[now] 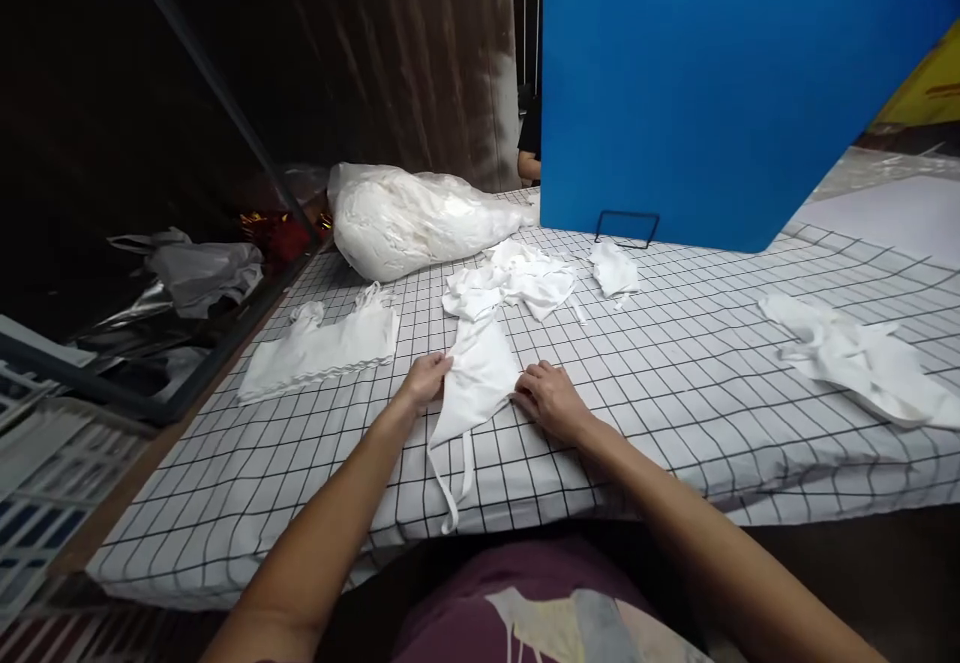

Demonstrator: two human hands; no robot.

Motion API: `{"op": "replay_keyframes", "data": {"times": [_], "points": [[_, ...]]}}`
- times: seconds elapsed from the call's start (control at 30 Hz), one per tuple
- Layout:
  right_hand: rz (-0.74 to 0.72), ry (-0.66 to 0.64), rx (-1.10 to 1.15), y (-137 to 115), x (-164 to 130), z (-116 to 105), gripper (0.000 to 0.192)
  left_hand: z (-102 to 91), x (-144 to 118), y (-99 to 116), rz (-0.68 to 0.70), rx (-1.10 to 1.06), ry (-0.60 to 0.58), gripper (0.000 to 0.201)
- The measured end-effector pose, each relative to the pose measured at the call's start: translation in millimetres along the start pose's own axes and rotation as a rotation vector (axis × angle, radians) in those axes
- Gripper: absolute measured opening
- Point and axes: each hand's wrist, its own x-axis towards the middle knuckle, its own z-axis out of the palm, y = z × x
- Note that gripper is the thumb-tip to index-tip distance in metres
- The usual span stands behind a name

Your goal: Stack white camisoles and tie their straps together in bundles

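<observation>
A white strappy garment (480, 368) lies on the checked cloth in front of me, its thin strap hanging toward the table's near edge. My left hand (429, 380) pinches the left edge of the garment between thumb and fingers. On the opposite side, the curled fingers of my right hand (551, 398) close on the garment's right edge. The far end of the fabric runs into a crumpled heap of white garments (532, 278). Left of my left hand sits a flat stack of white strappy tops (322, 348), edges lined up.
A clear plastic bag of white material (412, 218) rests at the back left. A large blue board (705, 83) stands behind a black wire holder (628, 228). White cloth pieces lie centre-back (615, 268) and right (862, 358). Someone's arm (529, 165) shows beside the board.
</observation>
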Motion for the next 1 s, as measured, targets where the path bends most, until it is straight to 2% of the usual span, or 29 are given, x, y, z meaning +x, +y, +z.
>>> {"op": "replay_keyframes", "data": {"times": [0.13, 0.17, 0.23, 0.3, 0.37, 0.47, 0.53, 0.57, 0.67, 0.73, 0.8, 0.87, 0.93, 1.0], "points": [[-0.391, -0.277, 0.254, -67, -7, -12, 0.018, -45.2, -16, -7, -0.068, -0.213, -0.017, 0.034], [-0.451, -0.326, 0.309, -80, -5, -13, 0.020, -55.2, -22, -11, -0.088, -0.246, -0.020, 0.036], [-0.443, -0.332, 0.362, -90, 3, -12, 0.023, -73.6, -35, -21, -0.135, -0.285, -0.030, 0.039], [-0.312, -0.249, 0.333, -79, 18, -8, 0.022, -91.0, -46, -31, -0.182, -0.288, -0.018, 0.043], [-0.190, -0.200, 0.238, -54, 33, -5, 0.021, -106.6, -57, -39, -0.214, -0.253, 0.042, 0.044], [-0.186, -0.241, 0.140, -9, 45, 0, 0.040, -116.6, -79, -44, -0.207, -0.158, 0.207, 0.038], [-0.203, -0.194, 0.105, 14, 45, 5, 0.048, -107.1, -101, -42, -0.106, 0.010, 0.295, 0.031], [-0.209, -0.159, 0.100, 22, 43, 9, 0.045, -97.3, -115, -41, -0.017, 0.133, 0.311, 0.028], [-0.194, -0.058, 0.165, 34, 37, 20, 0.027, -58.4, -157, -40, 0.308, 0.497, 0.220, 0.024], [-0.157, 0.019, 0.225, 35, 36, 24, 0.024, -36.3, -177, -43, 0.430, 0.630, 0.203, 0.026], [-0.124, 0.077, 0.268, 34, 36, 26, 0.024, -24.3, -187, -45, 0.472, 0.691, 0.252, 0.025], [-0.117, 0.084, 0.297, 32, 36, 25, 0.023, -20.8, -188, -41, 0.471, 0.731, 0.334, 0.022], [-0.116, 0.065, 0.348, 30, 37, 24, 0.022, -18.6, -180, -31, 0.460, 0.785, 0.381, 0.022], [-0.108, 0.063, 0.410, 27, 38, 24, 0.022, -9.9, -164, -16, 0.453, 0.838, 0.344, 0.025]]}}
